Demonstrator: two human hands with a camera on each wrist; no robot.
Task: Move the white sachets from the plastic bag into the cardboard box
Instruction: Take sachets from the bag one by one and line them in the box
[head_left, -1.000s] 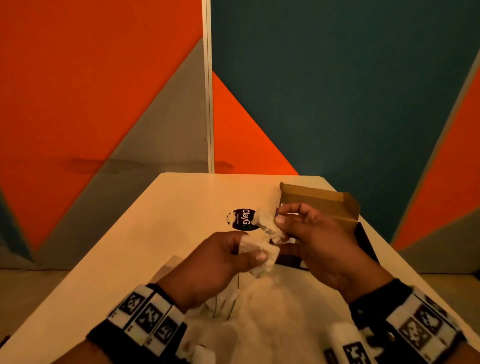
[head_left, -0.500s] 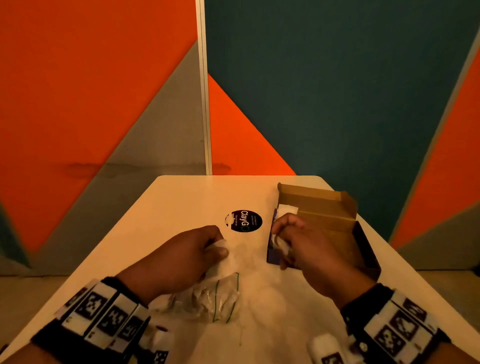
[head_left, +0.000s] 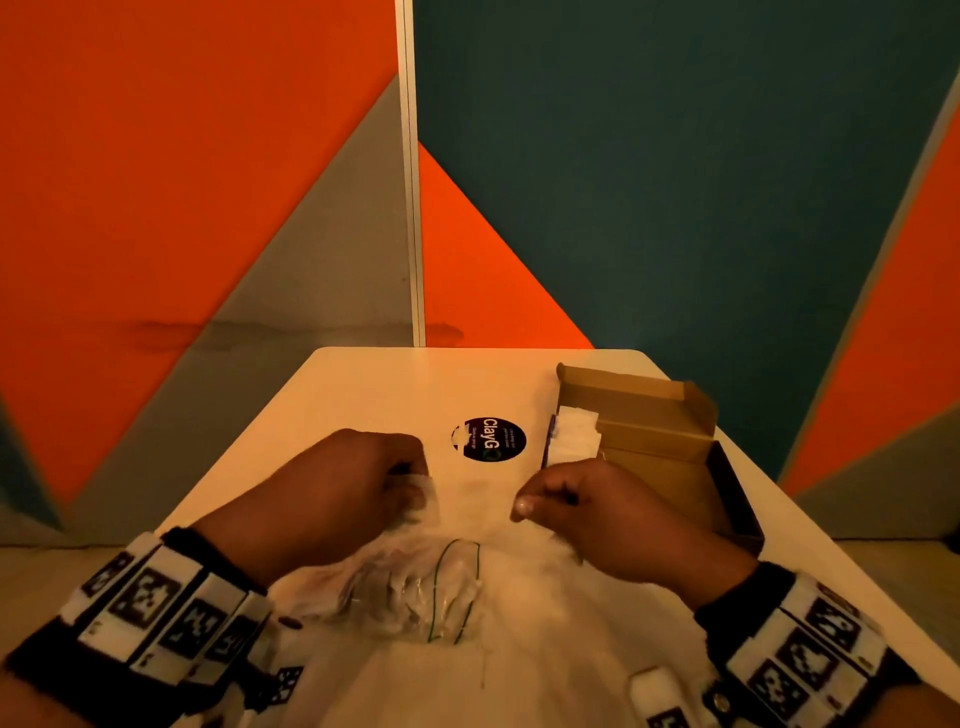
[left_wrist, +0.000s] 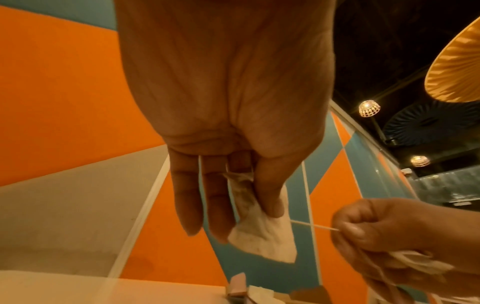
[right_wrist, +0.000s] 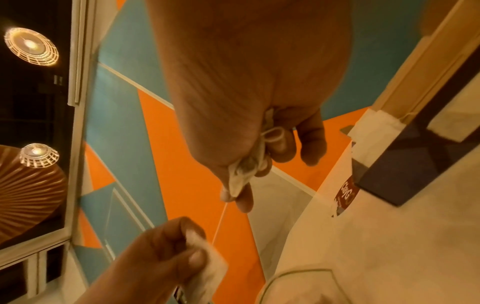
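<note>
our left hand (left_wrist: 226, 115) pinches one white sachet (left_wrist: 262, 232), our right hand (right_wrist: 249, 98) another (right_wrist: 244, 172), a thread taut between; we judge untangling comes before boxing them in the cardboard box (head_left: 649, 431).

Orange-teal wall panels (head_left: 675, 182); white table (head_left: 363, 395)

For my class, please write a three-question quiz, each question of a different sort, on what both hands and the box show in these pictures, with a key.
1. True or false: the left hand pinches a white sachet.
2. Which joins the two hands' sachets? A) a rubber band B) a thin string C) tape
3. Fill in: white sachets already lie in the open ____ box.

Key
1. True.
2. B; it runs taut to the sachet bunched in the right hand.
3. Cardboard; it stands beyond the right hand, while the plastic bag lies between the wrists.
</note>
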